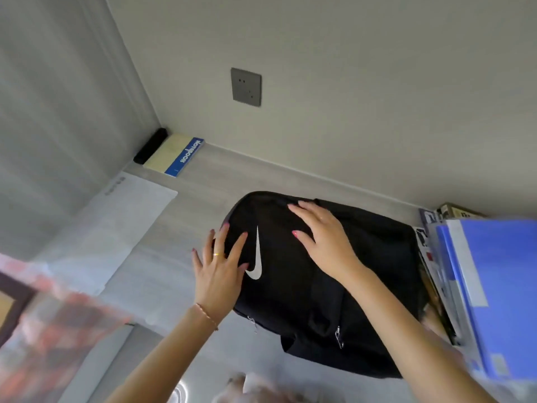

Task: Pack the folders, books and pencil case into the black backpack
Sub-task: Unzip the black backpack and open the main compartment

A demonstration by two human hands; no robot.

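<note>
A black backpack (305, 301) with a white swoosh lies flat on the pale desk (162, 274). My left hand (219, 269) lies with straight, spread fingers on its left edge. My right hand (322, 242) rests flat on the bag's top, fingers straight. Blue folders (491, 286) stand at the right edge beside several books or magazines (430, 251). A yellow notebook with a blue spine (174, 155) lies in the far corner next to a black pencil case (151, 145).
A clear plastic folder (116, 228) lies flat at the left. A blurred reddish object (43, 330) fills the lower left corner. A grey wall socket (246, 87) sits on the wall behind the desk. Something pale and blurred (255, 388) shows at the bottom edge.
</note>
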